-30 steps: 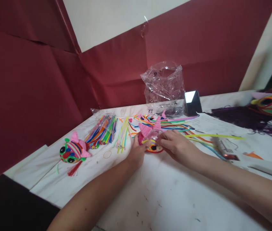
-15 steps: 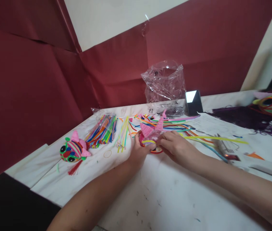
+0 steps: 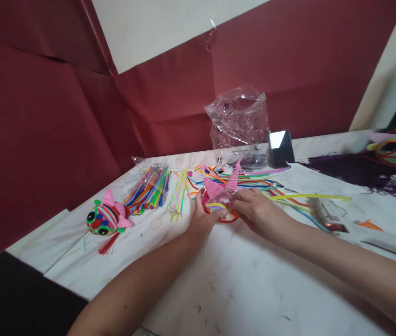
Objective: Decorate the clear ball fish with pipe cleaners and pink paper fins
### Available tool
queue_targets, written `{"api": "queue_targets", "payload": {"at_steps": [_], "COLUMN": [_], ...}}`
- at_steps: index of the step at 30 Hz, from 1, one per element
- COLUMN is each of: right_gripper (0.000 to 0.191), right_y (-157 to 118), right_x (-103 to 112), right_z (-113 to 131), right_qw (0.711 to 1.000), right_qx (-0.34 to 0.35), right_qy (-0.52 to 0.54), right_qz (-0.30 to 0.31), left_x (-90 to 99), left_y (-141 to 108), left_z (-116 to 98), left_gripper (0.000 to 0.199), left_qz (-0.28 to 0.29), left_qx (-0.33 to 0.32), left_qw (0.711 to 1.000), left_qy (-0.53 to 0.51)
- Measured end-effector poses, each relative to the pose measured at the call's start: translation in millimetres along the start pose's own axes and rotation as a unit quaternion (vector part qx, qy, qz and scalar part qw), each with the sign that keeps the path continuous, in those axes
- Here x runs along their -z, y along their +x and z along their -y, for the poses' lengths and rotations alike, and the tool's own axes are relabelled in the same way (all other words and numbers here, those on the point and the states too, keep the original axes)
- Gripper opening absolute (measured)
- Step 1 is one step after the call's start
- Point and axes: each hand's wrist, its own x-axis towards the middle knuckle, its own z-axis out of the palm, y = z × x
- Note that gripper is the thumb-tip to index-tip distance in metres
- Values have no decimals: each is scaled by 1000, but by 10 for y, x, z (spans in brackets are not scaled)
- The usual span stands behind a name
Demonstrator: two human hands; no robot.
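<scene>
A round clear piece with pink pointed ears and a red rim point(image 3: 221, 199) sits between my hands, with a yellow strip bent across its front. My left hand point(image 3: 206, 215) grips its left side, thumb along the front. At its right side, the fingers of my right hand point(image 3: 248, 205) are pinched together on a yellow pipe cleaner point(image 3: 306, 197), whose long end sticks out to the right beyond the hand. The exact pinch point is hidden behind my fingers.
A finished-looking colourful animal head point(image 3: 105, 218) lies at left beside bundled pipe cleaners point(image 3: 152, 189). Loose pipe cleaners lie behind my hands. A plastic bag point(image 3: 239, 126) and a phone point(image 3: 281, 149) stand at the back. A glue gun point(image 3: 337, 227) and papers lie at right.
The yellow pipe cleaner's far end has shifted left. My right hand has moved very slightly, and more of the round piece's front shows between my hands.
</scene>
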Motion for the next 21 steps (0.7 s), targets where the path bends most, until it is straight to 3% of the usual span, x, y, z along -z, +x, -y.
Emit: {"api": "queue_targets", "payload": {"at_steps": [12, 21], "right_gripper": [22, 26], "right_y": [23, 26], "right_x": [87, 96], "right_z": [-75, -53], "right_qw": [1000, 998], "right_qx": [-10, 21], "right_qy": [5, -19], "right_qz": [27, 57], "left_x": [-1, -48], "left_y": [19, -26], "left_z": [-4, -65], "left_gripper": [93, 104], "left_qz": [-32, -29], "left_qx": [-8, 15], "left_qw": [999, 998], "left_qy": [27, 59]}}
